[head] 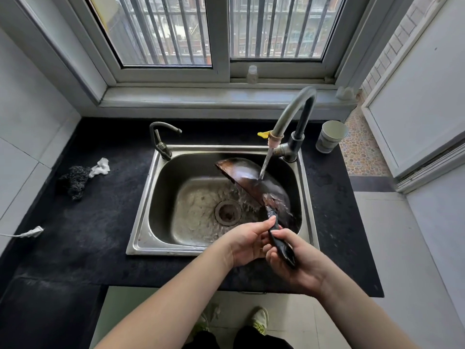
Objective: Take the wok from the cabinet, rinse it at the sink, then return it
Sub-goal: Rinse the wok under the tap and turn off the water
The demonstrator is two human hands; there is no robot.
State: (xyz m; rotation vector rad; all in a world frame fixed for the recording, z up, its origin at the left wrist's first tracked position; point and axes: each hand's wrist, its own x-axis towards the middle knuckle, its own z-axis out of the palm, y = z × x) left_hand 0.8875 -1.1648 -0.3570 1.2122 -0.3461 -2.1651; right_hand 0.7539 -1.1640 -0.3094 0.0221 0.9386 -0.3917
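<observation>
Gripping the black handle, both hands hold the wok tilted on edge over the right half of the sink. The right hand curls its fingers round the handle's end; the left hand pinches it nearer the bowl. Farther back, water from the gooseneck faucet strikes the wok's inner face and runs off toward the drain. A wet handle is likely slippery, and the rigid metal bowl probably weighs forward; keep a two-hand hold on the handle. A paper cup stands at the countertop's far right corner.
</observation>
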